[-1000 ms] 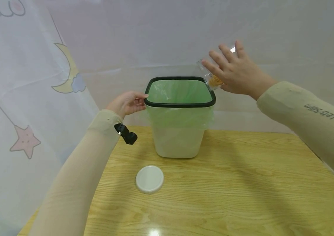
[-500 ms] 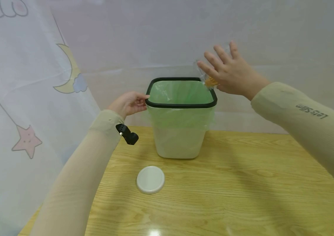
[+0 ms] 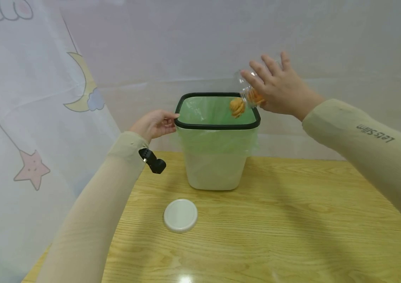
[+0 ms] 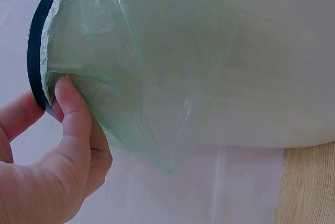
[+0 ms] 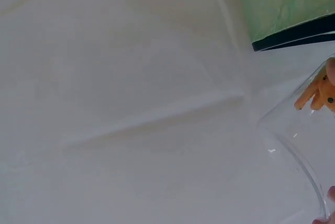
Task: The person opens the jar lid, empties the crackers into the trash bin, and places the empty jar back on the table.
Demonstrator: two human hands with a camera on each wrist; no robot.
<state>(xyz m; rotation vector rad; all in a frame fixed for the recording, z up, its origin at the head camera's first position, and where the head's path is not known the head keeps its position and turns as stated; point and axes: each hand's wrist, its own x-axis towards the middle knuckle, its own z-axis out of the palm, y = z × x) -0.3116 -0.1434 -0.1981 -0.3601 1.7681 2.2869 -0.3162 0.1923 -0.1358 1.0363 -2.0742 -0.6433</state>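
A pale trash bin [image 3: 212,169] with a black rim and a green liner [image 3: 202,108] stands on the table. At the rim's left side, my left hand [image 3: 154,124] pinches the edge; in the left wrist view its thumb and fingers sit on either side of the rim. My right hand [image 3: 281,87] holds a clear jar [image 3: 243,87] tipped mouth-down over the bin's right side. An orange clump [image 3: 237,107] is outside the jar mouth, above the bin opening. More orange pieces [image 5: 316,92] are inside the jar, partly hidden by the hand.
A round white lid [image 3: 181,215] lies flat on the wooden table [image 3: 292,220] in front of the bin. Behind is a pale cloth backdrop [image 3: 172,43] with a printed moon and star. A small black camera [image 3: 154,162] hangs from the left wrist.
The right hand shifted left with the jar, then slightly back to the right. An orange clump has come out of the jar over the bin. The left hand stays at the rim.
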